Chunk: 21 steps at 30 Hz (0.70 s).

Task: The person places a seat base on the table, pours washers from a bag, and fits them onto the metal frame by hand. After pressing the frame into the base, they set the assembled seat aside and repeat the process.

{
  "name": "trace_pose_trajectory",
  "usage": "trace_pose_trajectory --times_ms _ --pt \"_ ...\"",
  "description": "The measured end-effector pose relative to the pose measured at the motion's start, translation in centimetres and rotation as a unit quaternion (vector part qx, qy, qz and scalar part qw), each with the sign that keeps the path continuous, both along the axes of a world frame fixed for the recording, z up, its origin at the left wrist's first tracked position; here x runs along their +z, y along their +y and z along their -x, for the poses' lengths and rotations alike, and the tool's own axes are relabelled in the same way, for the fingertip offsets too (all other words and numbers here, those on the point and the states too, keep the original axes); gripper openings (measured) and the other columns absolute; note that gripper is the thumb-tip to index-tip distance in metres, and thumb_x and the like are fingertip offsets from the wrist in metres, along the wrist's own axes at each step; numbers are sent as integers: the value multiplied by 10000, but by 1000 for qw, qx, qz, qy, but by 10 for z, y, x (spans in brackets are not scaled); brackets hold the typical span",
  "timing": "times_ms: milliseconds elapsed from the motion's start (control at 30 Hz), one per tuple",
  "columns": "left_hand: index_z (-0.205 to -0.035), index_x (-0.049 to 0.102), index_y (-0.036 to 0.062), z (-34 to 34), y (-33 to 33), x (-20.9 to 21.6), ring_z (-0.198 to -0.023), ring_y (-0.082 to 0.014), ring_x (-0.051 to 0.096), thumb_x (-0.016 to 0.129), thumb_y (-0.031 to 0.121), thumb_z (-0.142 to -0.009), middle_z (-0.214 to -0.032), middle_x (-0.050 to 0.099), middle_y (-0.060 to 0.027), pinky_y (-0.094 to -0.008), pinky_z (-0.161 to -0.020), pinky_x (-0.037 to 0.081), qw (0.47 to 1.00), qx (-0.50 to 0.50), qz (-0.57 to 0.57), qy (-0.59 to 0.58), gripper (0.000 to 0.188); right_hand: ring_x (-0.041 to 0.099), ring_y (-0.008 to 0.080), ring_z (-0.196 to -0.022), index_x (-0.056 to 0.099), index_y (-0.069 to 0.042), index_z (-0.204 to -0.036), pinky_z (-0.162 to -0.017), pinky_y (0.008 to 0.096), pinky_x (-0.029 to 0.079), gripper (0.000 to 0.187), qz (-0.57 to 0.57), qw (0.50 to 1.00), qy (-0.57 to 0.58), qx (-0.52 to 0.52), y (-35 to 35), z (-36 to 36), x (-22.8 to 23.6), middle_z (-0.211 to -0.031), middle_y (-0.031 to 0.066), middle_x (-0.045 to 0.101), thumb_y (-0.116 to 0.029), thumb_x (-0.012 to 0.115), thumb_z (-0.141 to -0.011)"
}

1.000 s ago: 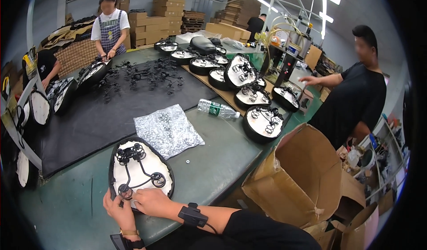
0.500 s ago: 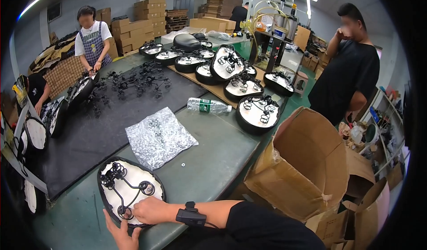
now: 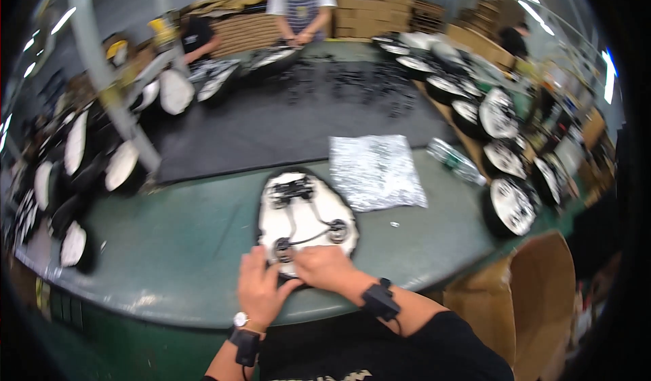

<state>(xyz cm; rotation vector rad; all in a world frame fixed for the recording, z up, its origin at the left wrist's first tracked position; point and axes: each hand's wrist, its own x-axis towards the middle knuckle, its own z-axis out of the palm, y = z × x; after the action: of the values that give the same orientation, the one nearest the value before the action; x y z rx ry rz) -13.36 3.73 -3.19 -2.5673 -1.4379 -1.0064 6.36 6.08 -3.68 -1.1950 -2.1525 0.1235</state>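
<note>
A seat pad [image 3: 308, 219] lies on the near part of the green worktop [image 3: 196, 245], its white underside up and its narrower end pointing away. A black wire frame [image 3: 291, 189] with coiled springs rests on that underside. The left hand [image 3: 261, 284] is at the pad's near left edge, fingers spread and thumb held apart. The right hand [image 3: 324, 265] reaches over the near rim, fingers bent by the near left coil; blur hides whether they grip anything.

Just right of the pad lies a silvery plastic bag [image 3: 378, 174], with a small pale piece [image 3: 395, 224] near it and a clear bottle [image 3: 456, 160] farther right. A black mat [image 3: 237, 137] covers the far area. More seat pads [image 3: 510, 208] stand along the right side, and a co-worker [image 3: 302, 8] stands at the far edge.
</note>
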Motion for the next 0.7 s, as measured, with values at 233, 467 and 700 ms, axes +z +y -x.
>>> trace_pose_trajectory --times_ms 233,467,700 --pt "-1247 627 22 -13 -21 33 -1275 -367 548 859 495 -685 -1364 570 -235 -586 -1155 337 996 65 21 52 771 665 267 -596 679 -80 -752 -531 389 529 113 -6 1000 14 -3 -1 8 10 -681 58 661 -146 664 -844" --pt "-1282 632 91 -27 -15 34 -1364 -352 428 809 649 -627 -1359 551 -180 -727 -1142 167 983 116 66 124 878 643 268 -581 666 -77 -734 -513 392 511 117 0 1000 -5 -15 -2 12 15 -642 60 618 -138 673 -833" --pt "-1299 623 110 -28 -14 21 -1352 -336 442 854 584 -596 -1294 582 -115 -741 -1130 164 990 104 72 61 879 647 258 -599 670 -94 -757 -506 383 505 82 -12 1000 -8 3 -2 4 11 -676 53 623 -155 689 -808"
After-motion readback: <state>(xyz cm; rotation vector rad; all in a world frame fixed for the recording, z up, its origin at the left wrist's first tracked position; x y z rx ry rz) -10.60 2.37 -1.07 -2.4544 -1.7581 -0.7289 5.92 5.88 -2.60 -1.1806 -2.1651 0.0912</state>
